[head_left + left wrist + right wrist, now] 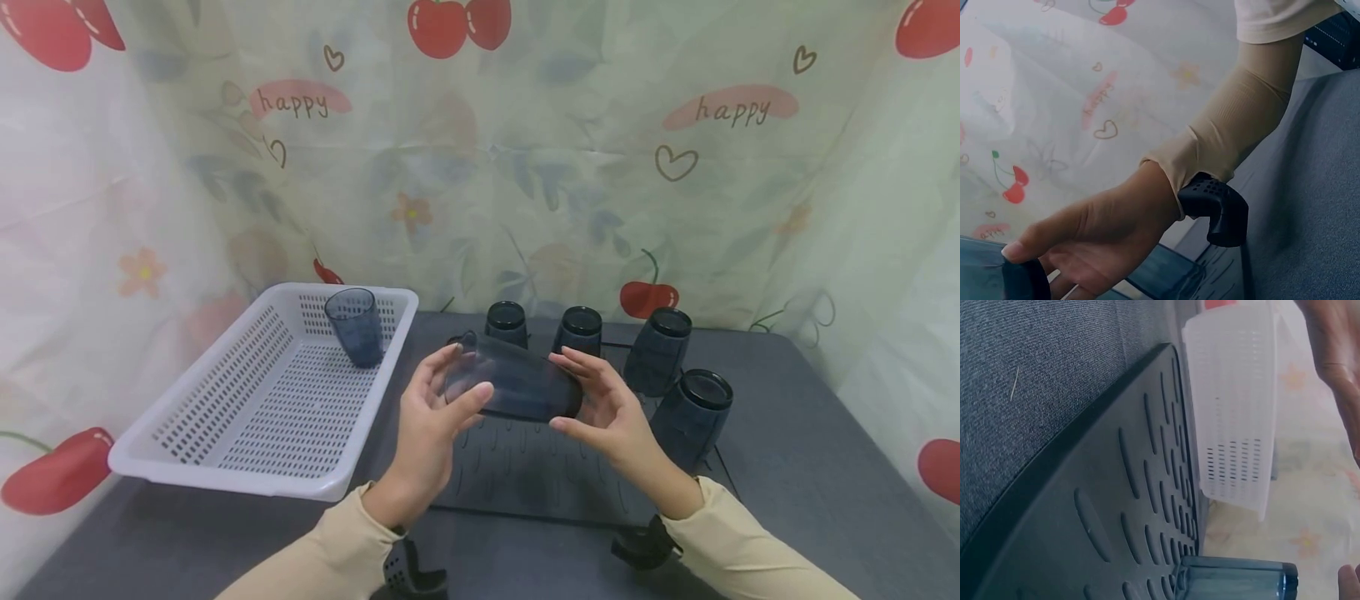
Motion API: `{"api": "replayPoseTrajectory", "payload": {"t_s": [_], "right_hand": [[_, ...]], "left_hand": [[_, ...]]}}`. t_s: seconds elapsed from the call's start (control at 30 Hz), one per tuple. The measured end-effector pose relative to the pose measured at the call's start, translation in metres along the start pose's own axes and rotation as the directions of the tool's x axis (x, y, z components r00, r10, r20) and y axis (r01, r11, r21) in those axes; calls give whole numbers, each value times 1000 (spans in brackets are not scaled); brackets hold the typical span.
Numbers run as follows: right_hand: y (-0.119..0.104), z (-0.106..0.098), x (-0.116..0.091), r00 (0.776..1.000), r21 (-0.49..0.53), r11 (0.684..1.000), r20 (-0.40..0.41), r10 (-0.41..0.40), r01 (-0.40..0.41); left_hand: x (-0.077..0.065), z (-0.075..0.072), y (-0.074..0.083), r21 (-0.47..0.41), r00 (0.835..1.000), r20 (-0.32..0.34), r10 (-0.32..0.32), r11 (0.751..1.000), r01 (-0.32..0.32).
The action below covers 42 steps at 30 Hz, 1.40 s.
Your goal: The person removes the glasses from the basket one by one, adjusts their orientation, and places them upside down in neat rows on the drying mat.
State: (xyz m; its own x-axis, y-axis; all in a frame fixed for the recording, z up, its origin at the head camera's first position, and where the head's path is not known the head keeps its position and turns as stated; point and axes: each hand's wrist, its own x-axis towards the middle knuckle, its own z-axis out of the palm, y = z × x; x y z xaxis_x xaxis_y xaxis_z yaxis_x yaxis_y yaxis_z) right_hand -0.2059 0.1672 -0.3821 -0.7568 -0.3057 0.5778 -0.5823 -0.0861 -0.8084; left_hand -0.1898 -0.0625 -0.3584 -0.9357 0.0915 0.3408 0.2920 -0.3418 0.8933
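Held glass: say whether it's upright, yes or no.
No, the left hand and right hand hold the glass on its side.

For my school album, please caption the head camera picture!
Left hand and right hand hold a translucent blue tumbler above a ridged drying mat, beside a white perforated basket.

Pale patterned backdrop (480,192), red cherries (437,32), orange flowers (412,212), "happy" lettering (292,102), grey tabletop (802,442)
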Motion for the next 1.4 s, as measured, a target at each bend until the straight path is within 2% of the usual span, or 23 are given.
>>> {"api": "replayPoseTrajectory", "payload": {"t_s": [0.17, 0.33, 0.73, 1.0, 1.13, 1.4], "right_hand": [[2, 3, 0, 1000, 57, 998, 24, 19, -20], [3, 4, 0, 998, 35, 998, 17, 55, -56], [2, 2, -3, 998, 7, 999, 26, 53, -53], [0, -1, -6, 999, -31, 999, -1, 44, -44], [-4, -4, -7, 999, -41, 998, 0, 38, -38], [-16, -14, -8, 1000, -65, 998, -19, 7, -8]], "left_hand": [[0, 2, -1, 6, 1000, 1, -18, 1000, 17], [0, 3, -2, -3, 1000, 13, -15, 1000, 15], [-2, 4, -3, -5, 999, 43, -19, 1000, 19], [-1, 2, -3, -9, 992, 118, -38, 999, 40], [0, -1, 0, 34, 984, 166, -71, 997, 67], [2, -10, 5, 173, 952, 230, -202, 971, 164]]}}
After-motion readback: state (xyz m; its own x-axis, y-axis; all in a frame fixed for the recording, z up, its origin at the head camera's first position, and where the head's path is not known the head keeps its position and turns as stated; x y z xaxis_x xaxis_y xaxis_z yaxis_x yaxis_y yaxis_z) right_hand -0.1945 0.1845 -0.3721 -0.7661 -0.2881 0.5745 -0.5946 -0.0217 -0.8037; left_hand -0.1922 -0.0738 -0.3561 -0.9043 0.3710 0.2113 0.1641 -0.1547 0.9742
